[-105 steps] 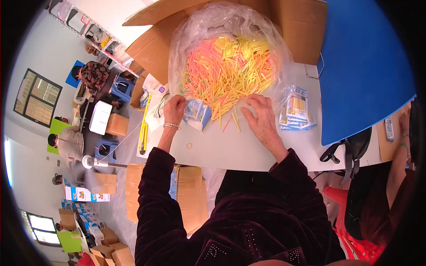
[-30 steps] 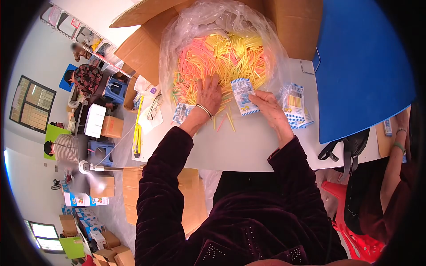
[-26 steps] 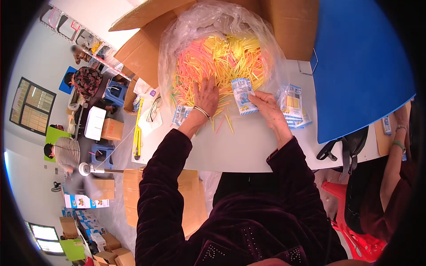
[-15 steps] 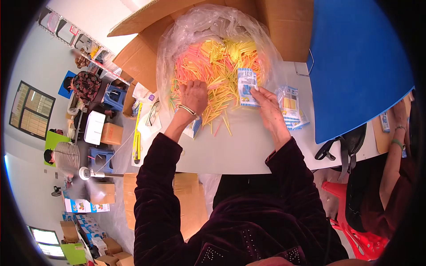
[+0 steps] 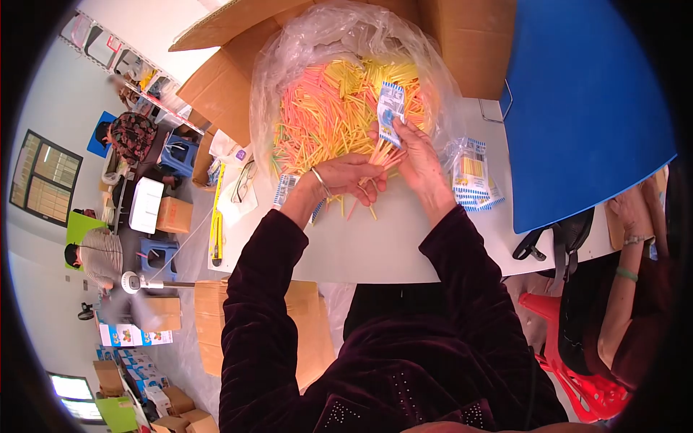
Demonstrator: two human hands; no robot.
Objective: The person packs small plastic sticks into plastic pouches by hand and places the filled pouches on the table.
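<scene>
My left hand [image 5: 348, 177] is closed around a small bunch of pink and yellow straw-like sticks [image 5: 386, 154]. Its fingers are close to my right hand [image 5: 420, 160], which pinches a blue-and-white printed packet [image 5: 390, 108] with its upper end raised. The bunch lies just below the packet; whether any sticks are inside it I cannot tell. Behind both hands spreads a large heap of loose sticks [image 5: 325, 108] in pink, yellow and orange, on a clear plastic bag [image 5: 271, 79]. Another packet [image 5: 285, 189] lies by my left wrist, partly hidden.
Several filled packets [image 5: 473, 173] lie on the white table [image 5: 361, 252] at the right. A cardboard box [image 5: 473, 50] stands behind the bag, beside a blue panel [image 5: 585, 108]. Eyeglasses [image 5: 244, 182] and a yellow cutter [image 5: 216, 238] are at the left. Another person's arm [image 5: 626, 289] shows at right.
My left hand has moved right and toward me from the heap, now with a bunch of sticks beside my right hand. The packet in my right hand has tilted and shifted slightly left and up.
</scene>
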